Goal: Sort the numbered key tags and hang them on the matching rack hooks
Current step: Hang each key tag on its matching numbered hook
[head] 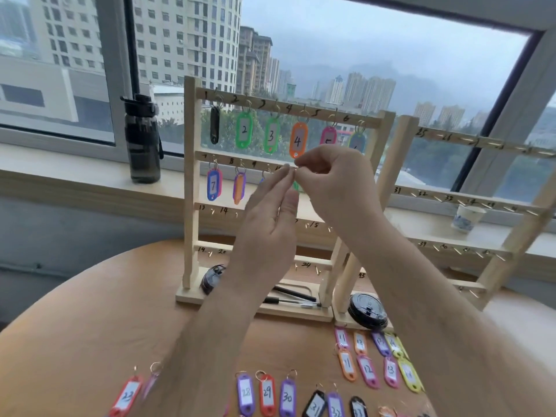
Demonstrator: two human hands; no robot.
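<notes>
Nearest, along the counter's front edge, lies a row of loose key tags: a red tag 23, a purple 28, a red 29, a purple 30, then a black 31 and a purple 32. To the right, a second group lies in two short rows, handwritten 11, 12, 13 and 14 in pink, orange, purple and yellow.

The left rack stands mid-counter, and its base tray holds pens. A black round lid sits at its foot, and another black lid lies at the foot of the right rack. On the window sill stand a dark tinted bottle and a white-and-blue cup; what either contains cannot be told.

The left rack's top rail is inked 1 to 6. It carries a black tag turned edge-on, a green 2, a green 3, an orange 4, a pink 5 and a blue tag partly hidden. On the second rail hang a blue-and-pink 7 and an orange-and-purple tag under 8. The lower rails read 13, 14, 18, 19, 20 and 24. The right rack's rails read 25, 26, 31 and 32.

Both hands are raised before the second rail. The right hand has its fingers curled, with thumb and forefinger pinched at the top of a green tag, of which only a sliver shows. The left hand is loose, its straight fingertips touching the same spot.
</notes>
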